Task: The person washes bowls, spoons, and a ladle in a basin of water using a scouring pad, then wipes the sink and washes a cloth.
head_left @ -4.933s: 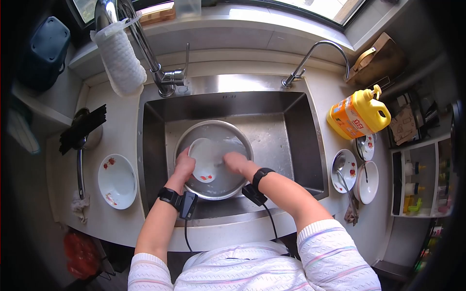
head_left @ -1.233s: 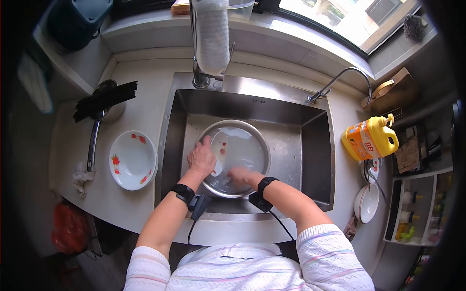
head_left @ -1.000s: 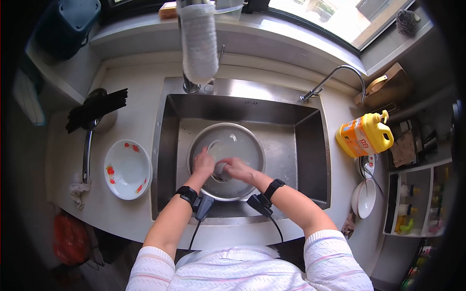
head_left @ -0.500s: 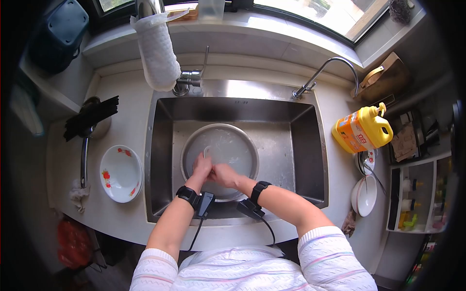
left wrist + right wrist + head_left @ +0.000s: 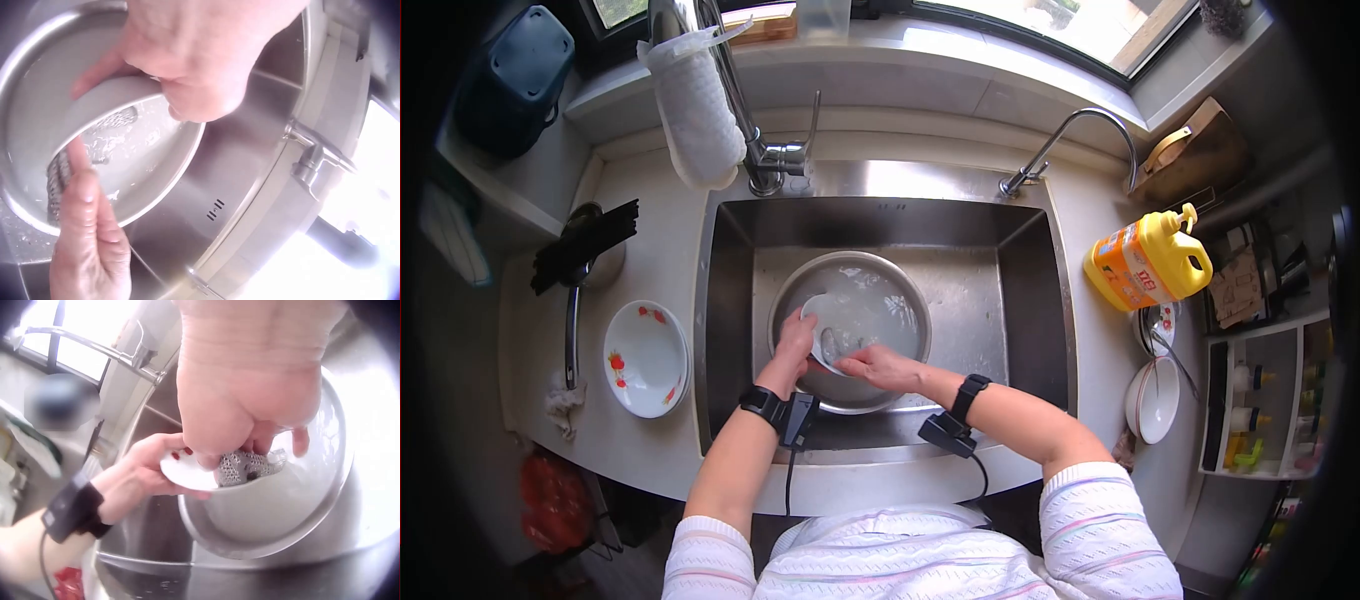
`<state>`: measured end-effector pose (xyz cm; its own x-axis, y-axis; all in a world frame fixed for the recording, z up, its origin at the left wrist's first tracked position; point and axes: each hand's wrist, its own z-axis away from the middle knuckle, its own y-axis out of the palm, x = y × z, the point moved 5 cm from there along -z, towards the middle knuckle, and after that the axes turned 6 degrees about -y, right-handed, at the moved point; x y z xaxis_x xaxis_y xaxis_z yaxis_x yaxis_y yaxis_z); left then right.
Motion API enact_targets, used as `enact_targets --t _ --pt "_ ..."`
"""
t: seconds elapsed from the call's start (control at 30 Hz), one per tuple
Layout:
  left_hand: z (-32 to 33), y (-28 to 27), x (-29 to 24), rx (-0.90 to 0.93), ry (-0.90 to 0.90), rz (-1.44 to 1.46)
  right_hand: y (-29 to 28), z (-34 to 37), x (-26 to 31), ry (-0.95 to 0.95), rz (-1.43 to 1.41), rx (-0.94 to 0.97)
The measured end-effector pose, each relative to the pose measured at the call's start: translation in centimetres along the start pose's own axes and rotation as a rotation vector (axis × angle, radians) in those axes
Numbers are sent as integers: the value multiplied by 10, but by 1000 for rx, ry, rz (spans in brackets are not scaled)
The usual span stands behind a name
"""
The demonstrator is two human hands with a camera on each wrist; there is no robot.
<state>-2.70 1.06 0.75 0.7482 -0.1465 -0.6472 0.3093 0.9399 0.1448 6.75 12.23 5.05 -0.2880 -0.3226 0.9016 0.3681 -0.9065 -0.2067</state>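
Note:
A white bowl (image 5: pixel 821 307) with red flower marks is tilted over cloudy water in a round metal basin (image 5: pixel 924 335). My left hand (image 5: pixel 792 338) grips its left side, thumb and fingers on either side of the wall. My right hand (image 5: pixel 885 368) pinches a grey mesh scrubbing cloth (image 5: pixel 240 470) over the bowl's near rim. In the left wrist view, the cloth (image 5: pixel 57 184) hangs along the wall, with the right thumb and fingers at the edge. Part of the bowl is hidden behind the hands.
The basin stands in a steel sink (image 5: pixel 970 290). Stacked flowered bowls (image 5: pixel 645 360) and a pot (image 5: pixel 605 262) are on the left counter. To the right are a yellow detergent bottle (image 5: pixel 1145 262), a white bowl (image 5: pixel 1152 400) and a curved tap (image 5: pixel 1090 115).
The bowl has been turned and tilted in my left hand. My right hand has moved from the basin's middle to the bowl's near rim, and the hands are farther apart than half a second ago.

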Motion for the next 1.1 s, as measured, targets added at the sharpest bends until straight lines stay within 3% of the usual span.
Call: enact_targets --t 0.03,0.1,0.13,0.23,0.33,0.43,0.57,0.63,0.67,0.73,0.8,0.87,0.9,0.93,1.0,1.07,1.1 --pt "8 -1 -7 26 -9 -36 -4 5 -2 -2 -3 -3" --pt "26 1 -18 62 -60 -105 -11 12 -5 -7 532 92" --pt "30 3 -18 96 -115 -170 -17 12 -8 -6 526 79" --pt "29 5 -14 161 -131 -168 -32 3 3 -329 943 9" --pt "23 5 -12 248 -145 -310 -40 -14 19 -333 950 -137" --pt "26 8 -16 294 -108 -351 -50 -20 54 -376 914 -129" --pt "33 13 -25 321 -14 -547 -54 -35 54 -412 887 -106" --pt "44 15 -42 270 188 -530 -70 -33 34 -135 621 -186" --pt "47 16 -45 272 187 -526 -69 -29 28 -132 623 -183" --pt "51 14 -56 251 257 -319 -70 -19 -2 78 313 -380" --pt "45 11 -50 244 280 -263 -53 -18 -31 123 279 -466" --pt "42 6 -51 115 452 -109 -29 -19 -68 305 -354 -587" --pt "41 9 -48 115 453 -109 -15 -12 -55 348 -601 -550" --pt "42 9 -48 10 511 -89 -5 -11 -49 347 -600 -552" --pt "43 8 -48 -94 571 -64 18 -12 -38 361 -986 -524" --pt "44 7 -48 -114 604 -69 16 -11 -27 329 -1032 -482" --pt "46 5 -50 -116 605 -67 3 -12 -29 331 -881 -472"
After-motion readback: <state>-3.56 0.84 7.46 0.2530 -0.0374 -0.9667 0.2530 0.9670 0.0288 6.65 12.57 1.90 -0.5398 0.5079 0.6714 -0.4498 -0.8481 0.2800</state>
